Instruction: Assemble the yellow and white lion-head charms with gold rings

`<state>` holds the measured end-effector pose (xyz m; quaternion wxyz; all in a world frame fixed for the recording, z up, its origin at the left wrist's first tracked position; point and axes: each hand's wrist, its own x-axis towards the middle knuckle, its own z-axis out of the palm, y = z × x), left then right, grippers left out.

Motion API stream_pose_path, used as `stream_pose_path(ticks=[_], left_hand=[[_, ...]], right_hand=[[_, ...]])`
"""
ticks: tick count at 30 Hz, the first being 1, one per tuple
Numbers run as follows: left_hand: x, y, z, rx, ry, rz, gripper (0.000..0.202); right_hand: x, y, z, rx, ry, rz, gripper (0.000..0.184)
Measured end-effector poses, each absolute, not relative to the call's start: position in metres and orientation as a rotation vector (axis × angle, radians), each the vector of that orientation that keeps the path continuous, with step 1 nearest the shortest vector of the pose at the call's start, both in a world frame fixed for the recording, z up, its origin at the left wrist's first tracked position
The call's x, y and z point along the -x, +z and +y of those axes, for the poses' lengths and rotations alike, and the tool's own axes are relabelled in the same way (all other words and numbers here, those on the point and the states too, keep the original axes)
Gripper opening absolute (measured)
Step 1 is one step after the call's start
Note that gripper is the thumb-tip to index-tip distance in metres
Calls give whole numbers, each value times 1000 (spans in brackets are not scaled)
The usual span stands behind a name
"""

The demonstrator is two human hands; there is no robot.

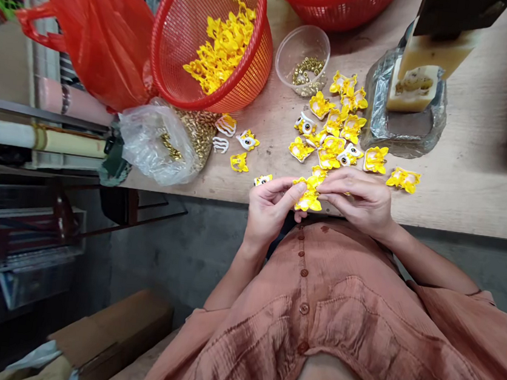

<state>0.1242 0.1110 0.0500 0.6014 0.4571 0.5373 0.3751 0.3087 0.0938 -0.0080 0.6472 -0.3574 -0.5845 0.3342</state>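
Both hands meet at the near edge of a wooden table [465,177]. My left hand [270,207] and my right hand [362,199] pinch the same small yellow plastic piece [308,195] between their fingertips. Just beyond them lies a scatter of several yellow-and-white pieces with painted eyes [333,132]. A tilted red mesh basket [207,32] at the left holds a heap of plain yellow pieces [224,46].
A clear cup of small brass rings [306,68] stands behind the scatter. A clear bag of brass parts [167,143] lies at the table's left edge. A press-like tool on a foil-wrapped base [410,104] stands right. A red plastic bag [94,19] hangs left.
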Motion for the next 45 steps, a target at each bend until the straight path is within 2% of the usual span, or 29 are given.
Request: stream_pose_path(ticks=[11,16,19,25,28,31,38,45], left_hand=[[-124,50,111,-1179,891,1251,23],[-121,50,109,-1217,867,1273,25],[-121,52,108,-1234,840,1278,26],[-118,58,105,-1452,898,1252,18],[-113,62,103,-1620,906,1223,11],[-110,68,99,-1773,923,1232,10],[-113,80,87,-2019,946,1259,11],[-112,75,85,-1831,977,1230,12]], right_hand=[[-320,1,89,833,635,-1600,16],[-318,5,87,796,630,-1643,11],[-313,7,86,812,847,-1479,5],[-304,11,91,819,1782,-792,42],[-306,11,94,745,2053,-706,45],[-308,13,95,697,2113,-751,39],[-299,14,89,710,1992,-839,38],[-308,19,91,675,2015,-924,35]])
